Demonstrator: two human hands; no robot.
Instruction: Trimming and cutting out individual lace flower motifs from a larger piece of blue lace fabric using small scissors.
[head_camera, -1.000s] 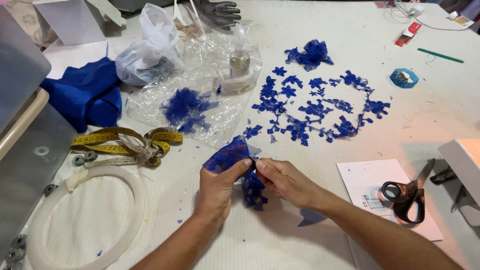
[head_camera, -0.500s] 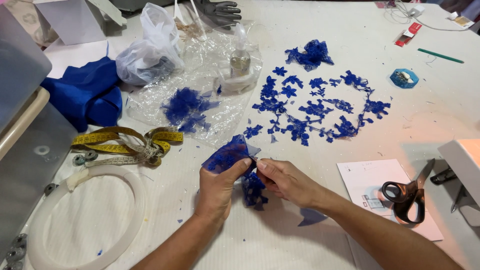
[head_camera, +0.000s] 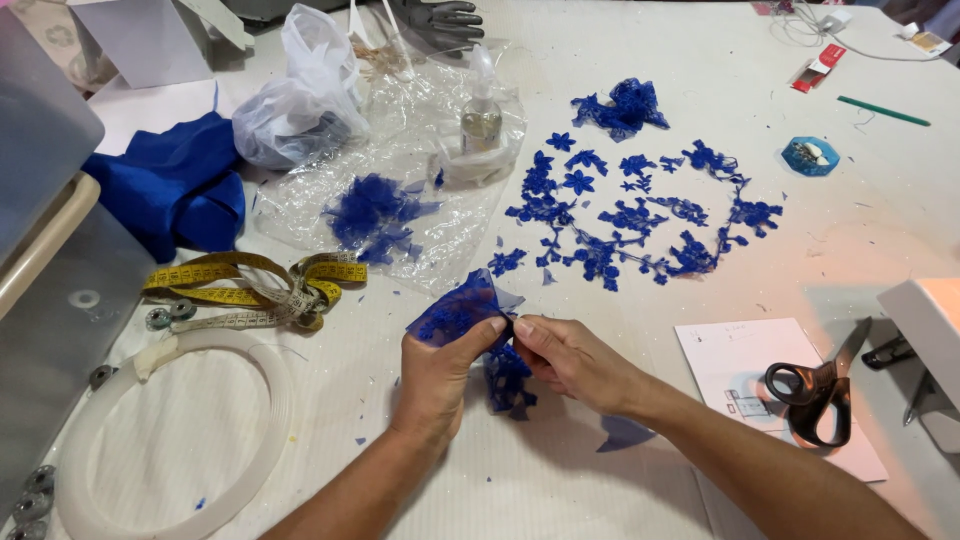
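Both hands meet at the tabletop's (head_camera: 600, 60) near edge, pinching one piece of blue lace (head_camera: 455, 312). The left hand (head_camera: 435, 375) grips its upper part, which fans up-left; the right hand (head_camera: 570, 360) pinches at the same spot, a strip hanging below. Beyond them lies a spread of cut blue lace flowers (head_camera: 630, 215); one pair of scissors (head_camera: 815, 390) rests to the right.

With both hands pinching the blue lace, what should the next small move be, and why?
Probably pull the hands gently apart. The left hand and right hand pinch the blue lace at one spot, fingertips nearly touching, with one part raised and another hanging below. The scissors lie untouched on the paper.
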